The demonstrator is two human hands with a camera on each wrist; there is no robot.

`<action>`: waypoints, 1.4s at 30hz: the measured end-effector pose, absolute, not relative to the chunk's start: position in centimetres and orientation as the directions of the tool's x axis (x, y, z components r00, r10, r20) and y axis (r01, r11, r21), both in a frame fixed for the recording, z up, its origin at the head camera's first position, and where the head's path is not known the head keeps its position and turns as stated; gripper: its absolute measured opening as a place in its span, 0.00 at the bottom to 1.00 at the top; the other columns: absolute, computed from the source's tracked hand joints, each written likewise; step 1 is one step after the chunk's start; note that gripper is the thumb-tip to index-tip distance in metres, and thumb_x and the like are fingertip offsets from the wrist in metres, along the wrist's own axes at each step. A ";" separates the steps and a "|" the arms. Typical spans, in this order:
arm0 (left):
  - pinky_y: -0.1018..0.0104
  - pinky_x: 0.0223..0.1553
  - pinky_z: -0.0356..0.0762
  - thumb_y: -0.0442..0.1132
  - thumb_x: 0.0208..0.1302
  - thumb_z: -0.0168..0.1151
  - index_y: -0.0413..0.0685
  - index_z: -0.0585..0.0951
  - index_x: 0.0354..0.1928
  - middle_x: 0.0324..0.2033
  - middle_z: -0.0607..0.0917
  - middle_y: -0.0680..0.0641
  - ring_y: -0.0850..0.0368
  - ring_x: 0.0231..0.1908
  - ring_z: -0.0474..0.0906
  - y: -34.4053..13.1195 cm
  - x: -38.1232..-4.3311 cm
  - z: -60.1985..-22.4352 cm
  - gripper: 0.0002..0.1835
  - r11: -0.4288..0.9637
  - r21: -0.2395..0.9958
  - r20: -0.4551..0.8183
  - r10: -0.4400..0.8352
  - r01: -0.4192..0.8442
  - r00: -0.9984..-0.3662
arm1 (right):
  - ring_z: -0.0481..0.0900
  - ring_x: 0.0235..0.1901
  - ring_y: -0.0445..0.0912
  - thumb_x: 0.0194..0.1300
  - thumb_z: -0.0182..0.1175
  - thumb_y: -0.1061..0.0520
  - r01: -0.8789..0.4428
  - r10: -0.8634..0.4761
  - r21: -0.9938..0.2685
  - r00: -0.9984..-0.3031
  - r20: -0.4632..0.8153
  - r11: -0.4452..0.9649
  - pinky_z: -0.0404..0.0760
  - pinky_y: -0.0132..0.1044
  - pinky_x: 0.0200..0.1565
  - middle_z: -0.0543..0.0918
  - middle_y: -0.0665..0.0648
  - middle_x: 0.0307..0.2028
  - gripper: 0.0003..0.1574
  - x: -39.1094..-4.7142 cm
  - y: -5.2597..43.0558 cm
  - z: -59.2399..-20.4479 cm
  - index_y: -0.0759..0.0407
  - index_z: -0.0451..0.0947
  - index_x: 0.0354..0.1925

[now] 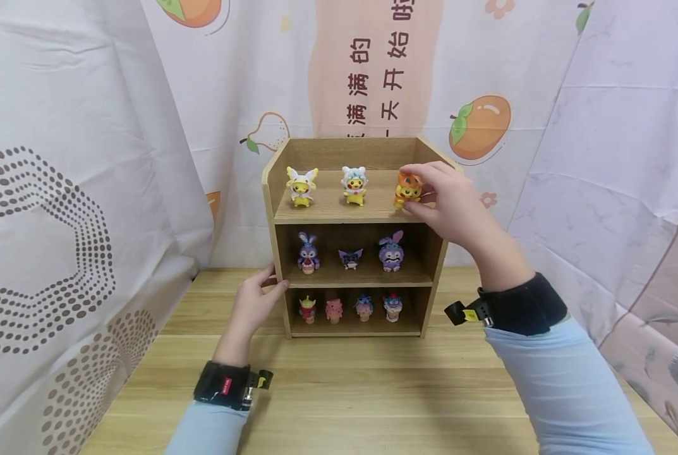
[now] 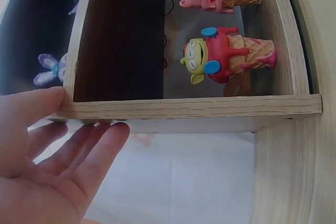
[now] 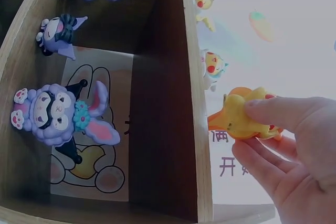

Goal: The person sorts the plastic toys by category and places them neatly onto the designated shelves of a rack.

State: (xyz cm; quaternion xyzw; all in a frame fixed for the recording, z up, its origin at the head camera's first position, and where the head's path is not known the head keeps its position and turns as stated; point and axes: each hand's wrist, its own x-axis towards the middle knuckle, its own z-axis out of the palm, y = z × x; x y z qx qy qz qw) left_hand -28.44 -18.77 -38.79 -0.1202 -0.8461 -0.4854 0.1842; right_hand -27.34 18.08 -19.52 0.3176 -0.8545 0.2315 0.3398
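At the top right of a wooden display shelf [image 1: 357, 217], my right hand [image 1: 449, 199] pinches a yellow figurine in an orange hood [image 1: 408, 189] between thumb and fingers. The right wrist view shows the figurine [image 3: 242, 111] from another side, with the thumb across its yellow part. My left hand [image 1: 257, 298] holds the shelf's left side panel. In the left wrist view, its thumb lies on the panel's front edge [image 2: 184, 107] and the fingers touch the outer face. A white-hooded figurine [image 1: 354, 185] and a yellow-and-white eared figurine [image 1: 301, 188] stand on the top level.
The middle level holds a purple rabbit figurine [image 1: 308, 254], a small dark-and-purple figurine [image 1: 350, 258] and a masked purple rabbit figurine [image 1: 392, 251]. Several ice-cream-cone figurines [image 1: 333, 311] line the bottom level. The shelf stands on a wooden table [image 1: 339, 392] before a printed curtain [image 1: 230, 76].
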 end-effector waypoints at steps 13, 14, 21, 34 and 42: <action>0.44 0.53 0.81 0.42 0.69 0.68 0.39 0.74 0.70 0.62 0.80 0.38 0.43 0.55 0.82 -18.8 -28.3 -38.7 0.30 0.507 0.765 0.464 -0.007 0.397 -0.886 | 0.84 0.47 0.56 0.62 0.72 0.64 -0.586 -0.334 -0.238 -0.698 0.633 0.774 0.85 0.52 0.49 0.77 0.63 0.58 0.34 -28.8 16.9 -18.8 0.58 0.75 0.66; 0.44 0.54 0.81 0.41 0.69 0.68 0.39 0.74 0.70 0.62 0.80 0.38 0.42 0.55 0.82 -18.8 -28.3 -38.7 0.30 0.503 0.766 0.465 -0.003 0.401 -0.885 | 0.84 0.48 0.56 0.63 0.71 0.64 -0.579 -0.330 -0.244 -0.707 0.625 0.778 0.85 0.52 0.50 0.77 0.63 0.59 0.34 -29.0 16.9 -18.8 0.57 0.75 0.66; 0.43 0.54 0.81 0.40 0.69 0.68 0.39 0.75 0.69 0.62 0.80 0.38 0.41 0.55 0.82 -18.8 -28.4 -38.8 0.29 0.474 0.774 0.475 0.006 0.420 -0.880 | 0.80 0.48 0.57 0.65 0.69 0.64 -0.537 -0.303 -0.290 -0.759 0.577 0.792 0.83 0.54 0.52 0.75 0.64 0.61 0.34 -30.1 16.7 -19.0 0.55 0.73 0.67; 0.46 0.55 0.81 0.42 0.70 0.68 0.38 0.73 0.70 0.64 0.78 0.38 0.42 0.57 0.81 -18.9 -28.4 -38.8 0.31 0.481 0.782 0.443 0.016 0.395 -0.896 | 0.77 0.50 0.58 0.66 0.68 0.65 -0.514 -0.282 -0.308 -0.776 0.563 0.801 0.80 0.54 0.57 0.73 0.65 0.62 0.32 -31.4 16.3 -19.5 0.55 0.73 0.66; 0.48 0.52 0.83 0.41 0.69 0.68 0.39 0.73 0.70 0.63 0.79 0.38 0.42 0.56 0.81 -18.9 -28.4 -38.8 0.30 0.481 0.780 0.452 0.009 0.400 -0.892 | 0.75 0.51 0.59 0.66 0.67 0.65 -0.509 -0.280 -0.316 -0.784 0.554 0.800 0.78 0.56 0.58 0.73 0.65 0.62 0.32 -31.7 16.2 -19.7 0.54 0.72 0.66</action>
